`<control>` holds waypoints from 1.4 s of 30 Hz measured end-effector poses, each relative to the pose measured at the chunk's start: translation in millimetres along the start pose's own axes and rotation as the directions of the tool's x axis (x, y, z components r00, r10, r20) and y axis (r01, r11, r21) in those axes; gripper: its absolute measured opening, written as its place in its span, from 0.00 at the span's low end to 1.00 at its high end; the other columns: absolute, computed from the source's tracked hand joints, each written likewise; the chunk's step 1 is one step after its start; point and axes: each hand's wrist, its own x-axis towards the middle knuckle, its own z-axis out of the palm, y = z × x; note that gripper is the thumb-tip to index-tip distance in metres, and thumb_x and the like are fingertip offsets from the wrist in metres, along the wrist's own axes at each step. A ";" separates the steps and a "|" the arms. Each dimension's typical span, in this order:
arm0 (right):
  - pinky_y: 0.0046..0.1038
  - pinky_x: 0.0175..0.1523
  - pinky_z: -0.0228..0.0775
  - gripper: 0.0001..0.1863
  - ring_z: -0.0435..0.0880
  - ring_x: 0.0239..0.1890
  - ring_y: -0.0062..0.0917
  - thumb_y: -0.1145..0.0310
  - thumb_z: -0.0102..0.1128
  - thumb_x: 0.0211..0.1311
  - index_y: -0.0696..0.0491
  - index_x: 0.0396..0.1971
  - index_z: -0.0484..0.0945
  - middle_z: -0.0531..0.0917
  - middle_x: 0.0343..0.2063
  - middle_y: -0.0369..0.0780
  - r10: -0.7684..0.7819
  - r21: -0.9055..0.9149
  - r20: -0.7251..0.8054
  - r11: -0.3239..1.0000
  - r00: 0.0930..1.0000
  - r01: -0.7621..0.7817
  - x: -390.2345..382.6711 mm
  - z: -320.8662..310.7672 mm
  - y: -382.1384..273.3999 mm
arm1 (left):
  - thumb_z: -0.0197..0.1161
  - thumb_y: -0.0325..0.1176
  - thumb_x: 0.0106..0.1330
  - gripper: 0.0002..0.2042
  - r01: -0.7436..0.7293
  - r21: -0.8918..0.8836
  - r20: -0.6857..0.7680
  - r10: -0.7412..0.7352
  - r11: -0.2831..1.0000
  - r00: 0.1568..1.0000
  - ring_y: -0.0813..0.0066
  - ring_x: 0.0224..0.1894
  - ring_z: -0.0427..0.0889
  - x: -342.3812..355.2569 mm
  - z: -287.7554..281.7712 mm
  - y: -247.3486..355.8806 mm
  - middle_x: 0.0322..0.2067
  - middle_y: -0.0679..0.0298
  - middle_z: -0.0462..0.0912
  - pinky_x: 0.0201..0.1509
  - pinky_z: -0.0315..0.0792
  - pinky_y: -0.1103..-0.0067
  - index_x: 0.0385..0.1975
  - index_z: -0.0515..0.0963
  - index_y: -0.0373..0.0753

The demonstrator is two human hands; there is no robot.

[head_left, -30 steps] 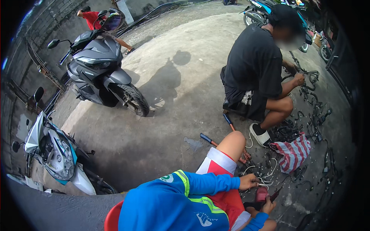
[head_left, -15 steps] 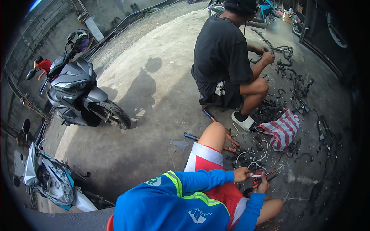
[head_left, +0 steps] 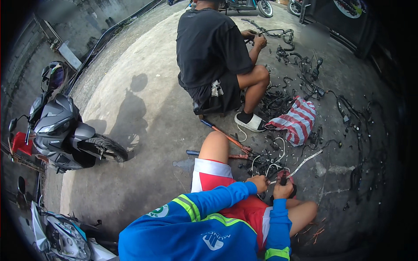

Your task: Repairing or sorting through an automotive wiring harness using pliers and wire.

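Observation:
My left hand (head_left: 260, 183) is closed round one end of a white cable (head_left: 303, 162). The cable runs past my right hand (head_left: 283, 190) and out over the floor to the right. My right hand, just beside the left, is closed on a dark-handled tool (head_left: 284, 177) that stands up from the fist at the cable. What kind of tool it is, I cannot make out. Behind it on the floor is a red object (head_left: 286, 173), partly hidden. Loops of white cable (head_left: 282, 148) and black wire scraps lie just beyond my hands.
Two long-handled cutters, with one blue grip (head_left: 207, 123), lie beyond my knee. A person in black (head_left: 213, 48) sits ahead, handling a black wire harness. A red-and-white striped bag (head_left: 298, 122) lies among wire scraps. Motorbikes (head_left: 65, 126) stand at left; copper strands (head_left: 318, 235) lie at right.
The view has swung right, shifting the scene left and upward. The white cable now stretches out past my right hand, and the tool in that hand has turned more upright.

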 end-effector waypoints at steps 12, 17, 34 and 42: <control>0.19 0.25 0.62 0.11 0.73 0.20 0.15 0.65 0.65 0.50 0.57 0.22 0.77 0.77 0.18 0.33 0.235 0.711 0.501 0.437 0.833 -0.551 42.8 15.6 1.4 | 0.53 0.33 0.62 0.11 -0.398 -0.308 -0.134 0.375 0.864 0.917 0.68 0.20 0.72 1.4 -43.5 -24.3 0.16 0.58 0.74 0.27 0.66 0.74 0.27 0.75 0.29; 0.27 0.26 0.66 0.10 0.77 0.21 0.26 0.69 0.61 0.44 0.59 0.26 0.75 0.77 0.17 0.41 0.031 0.459 0.310 0.870 0.950 -0.178 32.9 8.5 20.6 | 0.49 0.34 0.66 0.13 -0.173 -0.721 0.025 0.274 0.671 0.962 0.85 0.12 0.62 -6.4 -45.2 -15.4 0.13 0.70 0.68 0.16 0.56 0.86 0.20 0.72 0.35; 0.37 0.43 0.64 0.17 0.77 0.36 0.36 0.68 0.59 0.35 0.53 0.31 0.75 0.79 0.27 0.42 -0.173 -0.217 0.309 0.945 0.935 0.247 20.6 -7.2 -11.7 | 0.48 0.32 0.65 0.08 -0.213 -0.854 -0.062 0.313 0.475 0.948 0.85 0.13 0.63 -9.4 -55.4 -7.1 0.20 0.65 0.73 0.14 0.56 0.87 0.35 0.68 0.33; 0.36 0.43 0.64 0.14 0.77 0.36 0.35 0.67 0.59 0.34 0.52 0.27 0.76 0.79 0.26 0.41 -0.175 -0.259 0.333 0.928 0.927 0.268 17.6 -13.0 -16.0 | 0.50 0.32 0.65 0.08 -0.001 -0.936 0.104 0.281 0.351 0.954 0.86 0.11 0.61 -12.3 -59.9 -11.0 0.16 0.68 0.68 0.13 0.52 0.87 0.27 0.69 0.35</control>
